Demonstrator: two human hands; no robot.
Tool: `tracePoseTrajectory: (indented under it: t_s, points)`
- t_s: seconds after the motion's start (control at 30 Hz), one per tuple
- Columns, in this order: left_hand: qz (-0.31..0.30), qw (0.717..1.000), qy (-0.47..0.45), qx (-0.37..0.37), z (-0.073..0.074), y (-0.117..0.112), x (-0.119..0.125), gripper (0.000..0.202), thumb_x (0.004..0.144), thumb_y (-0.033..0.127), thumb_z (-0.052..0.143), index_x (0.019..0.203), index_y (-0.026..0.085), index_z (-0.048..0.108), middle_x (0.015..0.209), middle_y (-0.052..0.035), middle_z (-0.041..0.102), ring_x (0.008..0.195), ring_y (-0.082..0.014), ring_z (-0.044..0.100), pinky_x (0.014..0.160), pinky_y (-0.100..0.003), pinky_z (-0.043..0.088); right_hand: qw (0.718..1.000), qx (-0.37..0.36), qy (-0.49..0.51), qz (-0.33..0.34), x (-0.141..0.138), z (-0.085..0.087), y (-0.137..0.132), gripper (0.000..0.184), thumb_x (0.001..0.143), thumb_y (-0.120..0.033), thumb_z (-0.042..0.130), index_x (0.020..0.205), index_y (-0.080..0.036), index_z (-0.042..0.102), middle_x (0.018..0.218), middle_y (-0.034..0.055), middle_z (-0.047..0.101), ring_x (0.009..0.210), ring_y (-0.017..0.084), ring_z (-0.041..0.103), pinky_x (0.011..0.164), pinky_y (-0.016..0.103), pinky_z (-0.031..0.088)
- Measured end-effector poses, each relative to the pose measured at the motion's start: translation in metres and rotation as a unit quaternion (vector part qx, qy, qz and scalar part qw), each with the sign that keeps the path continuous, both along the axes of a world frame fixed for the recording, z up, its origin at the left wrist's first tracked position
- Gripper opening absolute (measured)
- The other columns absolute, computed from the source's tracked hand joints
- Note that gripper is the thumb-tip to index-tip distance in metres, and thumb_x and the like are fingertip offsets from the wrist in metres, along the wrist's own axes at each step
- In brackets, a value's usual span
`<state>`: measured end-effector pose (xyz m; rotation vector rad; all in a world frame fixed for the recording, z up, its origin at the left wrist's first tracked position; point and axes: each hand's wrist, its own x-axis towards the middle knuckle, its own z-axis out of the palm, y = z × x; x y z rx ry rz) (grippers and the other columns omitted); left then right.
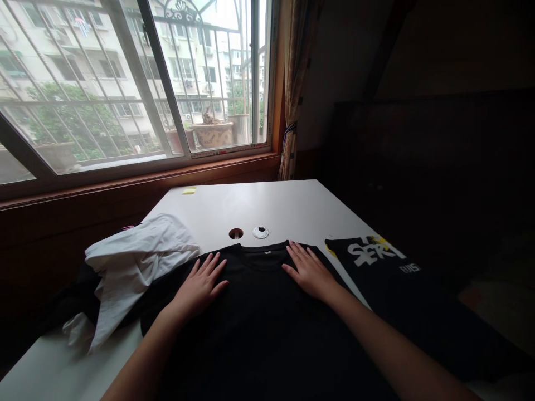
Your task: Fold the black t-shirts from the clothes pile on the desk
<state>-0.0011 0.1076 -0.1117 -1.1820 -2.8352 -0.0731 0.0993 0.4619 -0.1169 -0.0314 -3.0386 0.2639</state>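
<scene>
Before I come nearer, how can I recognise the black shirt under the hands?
In front of the window is a white table. There, the left hand and right hand rest on the black shirt. Unlike the white garment leftward and the printed garment rightward, it looks plain black.

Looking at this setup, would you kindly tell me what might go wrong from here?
With the left hand and right hand flat on the black shirt, moving them sideways might wrinkle it. The white cloth lies against the shirt's left side, so it could get dragged along. The printed black garment sits close to the right edge of the table and might slip if nudged.
</scene>
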Motion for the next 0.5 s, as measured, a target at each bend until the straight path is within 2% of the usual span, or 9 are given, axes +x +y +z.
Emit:
tracePoseTrajectory:
  t_s: [0.13,0.23,0.3,0.4,0.5]
  points:
    - [0.056,0.998,0.024,0.021,0.016,-0.037,-0.019,0.053,0.101,0.046,0.043,0.149,0.023,0.050,0.160,-0.0106,0.041,0.150,-0.0334,0.032,0.120,-0.056,0.028,1.000,-0.003,0.004,-0.001,-0.001,-0.001,0.000,0.075,0.102,-0.066,0.019,0.161,-0.019,0.027,0.168,0.0056,0.018,0.155,0.023,0.016,0.127,0.047,0.014]
    - [0.084,0.995,0.019,0.053,0.029,-0.064,-0.028,0.051,0.099,0.038,0.045,0.147,0.024,0.052,0.152,-0.0105,0.052,0.137,-0.0300,0.051,0.114,-0.047,0.040,1.000,-0.002,0.004,-0.004,-0.001,-0.001,0.001,0.073,0.102,-0.064,0.021,0.160,-0.019,0.029,0.168,0.0056,0.020,0.155,0.023,0.016,0.126,0.046,0.015]
    - [0.106,0.993,-0.009,0.051,0.037,-0.080,-0.029,0.053,0.095,0.037,0.048,0.146,0.024,0.053,0.145,-0.0110,0.058,0.128,-0.0304,0.058,0.108,-0.045,0.046,1.000,-0.002,0.002,-0.005,-0.001,-0.001,0.001,0.073,0.102,-0.063,0.023,0.160,-0.019,0.030,0.168,0.0059,0.020,0.155,0.023,0.017,0.126,0.046,0.015]
    - [0.152,0.985,-0.066,0.042,0.047,-0.095,-0.027,0.058,0.088,0.036,0.053,0.144,0.023,0.055,0.138,-0.0126,0.062,0.123,-0.0322,0.061,0.103,-0.045,0.048,1.000,-0.003,0.000,-0.003,-0.001,0.000,0.001,0.071,0.103,-0.061,0.025,0.159,-0.019,0.031,0.168,0.0062,0.020,0.155,0.022,0.016,0.126,0.046,0.016]
    - [0.179,0.975,-0.117,0.063,0.058,-0.098,-0.023,0.063,0.084,0.035,0.054,0.144,0.020,0.054,0.140,-0.0126,0.062,0.125,-0.0314,0.061,0.103,-0.041,0.048,1.000,-0.002,0.003,-0.001,-0.001,0.000,0.002,0.070,0.103,-0.060,0.026,0.159,-0.020,0.032,0.168,0.0060,0.021,0.155,0.021,0.016,0.126,0.046,0.015]
